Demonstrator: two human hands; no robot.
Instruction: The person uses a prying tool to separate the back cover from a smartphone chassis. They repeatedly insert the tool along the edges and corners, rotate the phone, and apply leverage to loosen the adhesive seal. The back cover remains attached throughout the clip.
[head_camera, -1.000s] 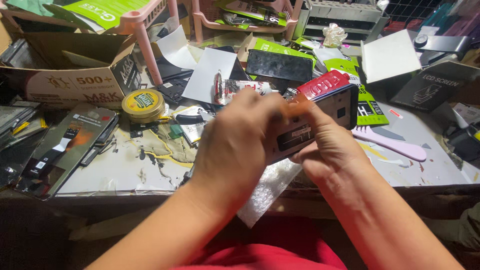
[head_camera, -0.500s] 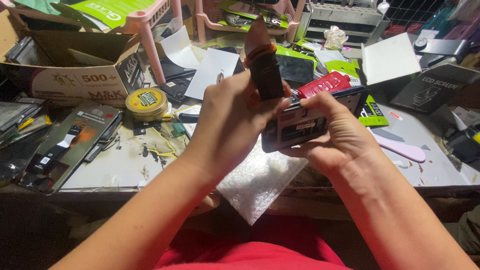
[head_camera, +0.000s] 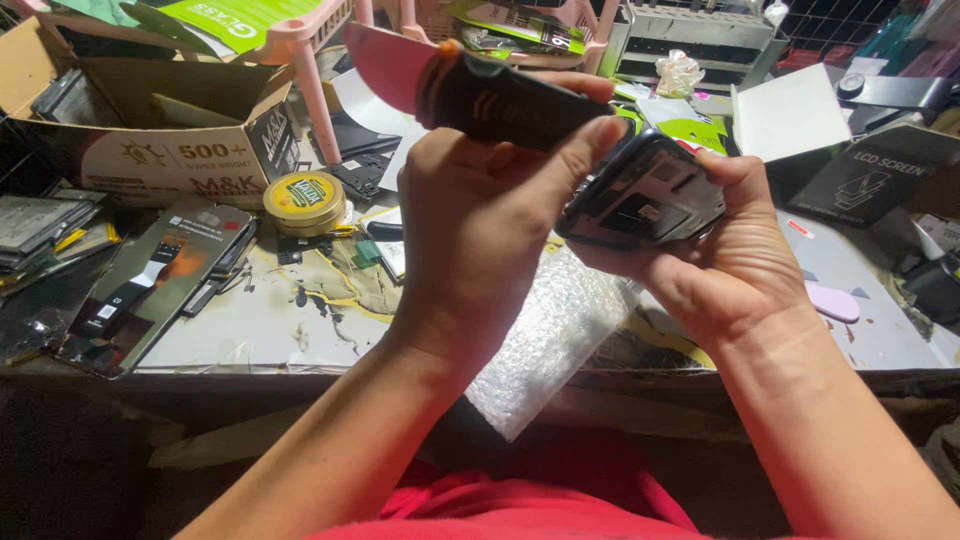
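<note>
Pinching a black tool (head_camera: 505, 100), the left hand (head_camera: 480, 230) meets the phone (head_camera: 645, 190) gripped by the right hand (head_camera: 730, 270), beyond a cardboard box (head_camera: 190, 165) holding dark parts.

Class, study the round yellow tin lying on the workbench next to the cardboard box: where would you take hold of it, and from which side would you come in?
Grip the round yellow tin across its low side wall, probably coming straight down from above. It lies flat, lid up, so opposite edges are the parts open to fingers. The cardboard box crowds its far-left side and small parts lie close around it, so a sideways approach looks cramped.
</note>
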